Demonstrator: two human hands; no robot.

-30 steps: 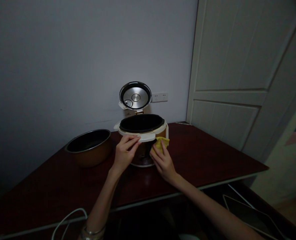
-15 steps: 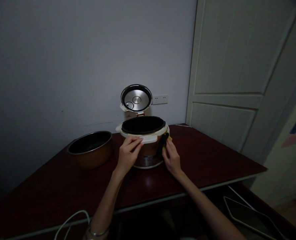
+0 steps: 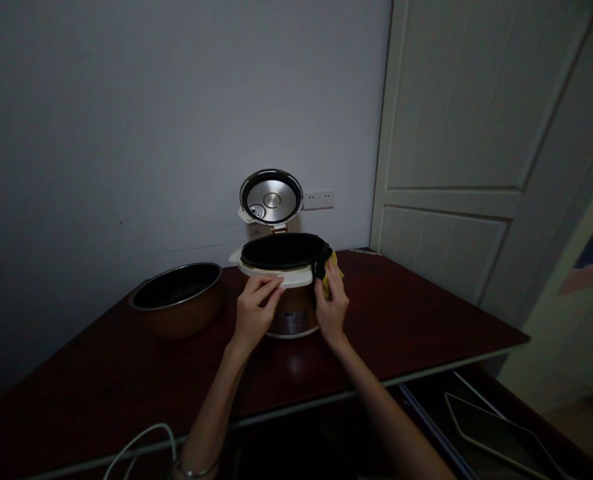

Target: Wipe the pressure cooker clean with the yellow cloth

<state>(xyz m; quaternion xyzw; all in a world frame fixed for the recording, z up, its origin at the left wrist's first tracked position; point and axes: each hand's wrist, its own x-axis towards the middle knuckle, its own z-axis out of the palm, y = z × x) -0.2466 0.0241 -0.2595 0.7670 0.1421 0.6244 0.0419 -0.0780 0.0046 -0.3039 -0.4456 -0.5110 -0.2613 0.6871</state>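
An electric pressure cooker (image 3: 300, 300) with a brown-gold body and white rim stands on the table, its round metal-lined lid (image 3: 282, 195) raised at the back. My left hand (image 3: 253, 312) pinches the white front handle (image 3: 297, 277) between thumb and fingers. Against the cooker's right side, my right hand (image 3: 333, 312) is closed on a black and yellow cloth (image 3: 337, 261), partly hidden by the fingers. To the left, apart from the cooker, sits a brown inner pot (image 3: 189, 317) with a dark inside and a silver rim.
The dark red table (image 3: 406, 313) ends in a pale front edge. A wall socket (image 3: 319, 199) is behind the cooker, and a panelled door (image 3: 446, 147) is at the right. A white cable (image 3: 143, 430) loops at the front left. Below the table's right edge is an open drawer (image 3: 481, 427).
My right hand has moved slightly left and up along the cooker's side with the cloth, and more of its yellow part shows. My left hand keeps its hold on the handle.
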